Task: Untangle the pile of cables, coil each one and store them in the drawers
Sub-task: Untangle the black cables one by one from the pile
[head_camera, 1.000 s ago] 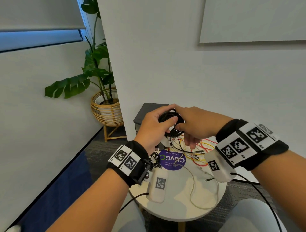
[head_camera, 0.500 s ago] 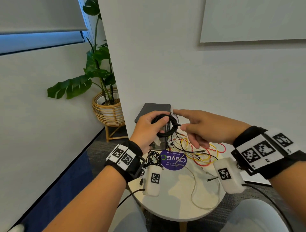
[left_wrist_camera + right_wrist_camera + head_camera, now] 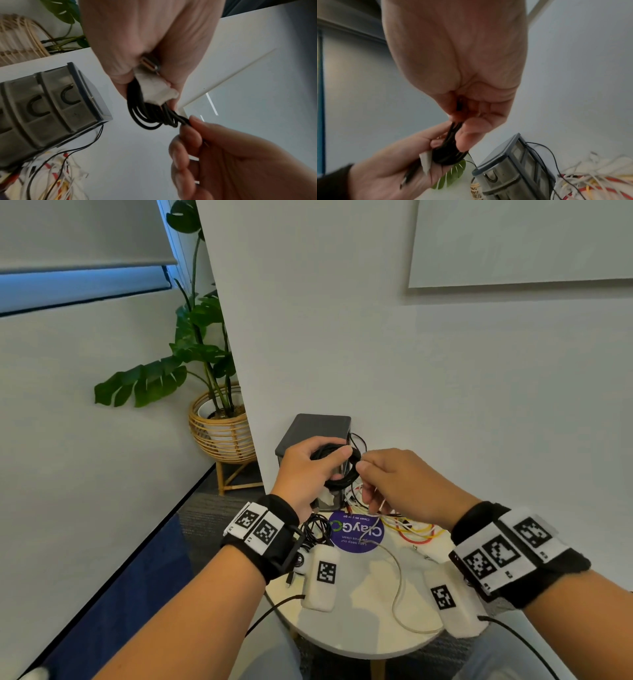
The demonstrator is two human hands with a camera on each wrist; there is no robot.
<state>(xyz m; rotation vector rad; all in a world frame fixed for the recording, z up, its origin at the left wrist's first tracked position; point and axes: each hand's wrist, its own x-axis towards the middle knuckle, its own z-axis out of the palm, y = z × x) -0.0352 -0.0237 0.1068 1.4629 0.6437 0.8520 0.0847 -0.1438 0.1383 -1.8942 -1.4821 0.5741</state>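
Hands meeting above the far desk (image 3: 346, 625): left hand (image 3: 310, 470) gripping the black coil (image 3: 150, 116), right hand (image 3: 394, 481) pinching its right edge. Hanging just near of the drawers (image 3: 317, 433), left hand nearer them; remaining tangle (image 3: 411, 529) lying below right.

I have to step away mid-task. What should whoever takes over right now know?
Left hand grips the black coil, held above the table.
Right hand pinches the coil's far edge.
Drawer unit stands behind the hands, by the wall.
Done: black cable coiled, not stored.
Left: the pile of white, yellow and red cables, and a small black cable, lie on the table.
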